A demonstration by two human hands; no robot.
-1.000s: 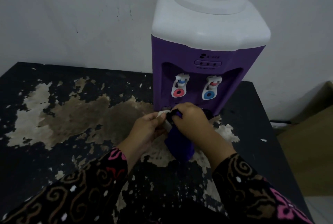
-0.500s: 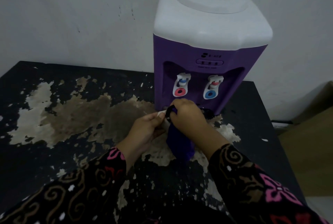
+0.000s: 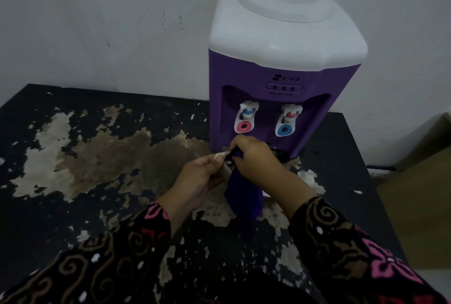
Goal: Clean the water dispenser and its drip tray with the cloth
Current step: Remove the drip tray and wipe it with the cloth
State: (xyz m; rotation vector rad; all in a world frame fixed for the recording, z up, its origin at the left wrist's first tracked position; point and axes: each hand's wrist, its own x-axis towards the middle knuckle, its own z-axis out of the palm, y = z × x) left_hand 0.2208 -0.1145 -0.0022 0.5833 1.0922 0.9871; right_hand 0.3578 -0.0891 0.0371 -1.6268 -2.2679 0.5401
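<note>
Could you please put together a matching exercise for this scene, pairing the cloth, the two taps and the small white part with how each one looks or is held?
Things:
1. purple cloth
2. left tap
3. right tap
4. small white part

States:
A. blue ring on its paddle
B. pinched in the left hand's grip
C. red ring on its paddle
D. hangs from the right hand's grip

Pairs: 1-D, 2-C, 3-A, 4-B.
</note>
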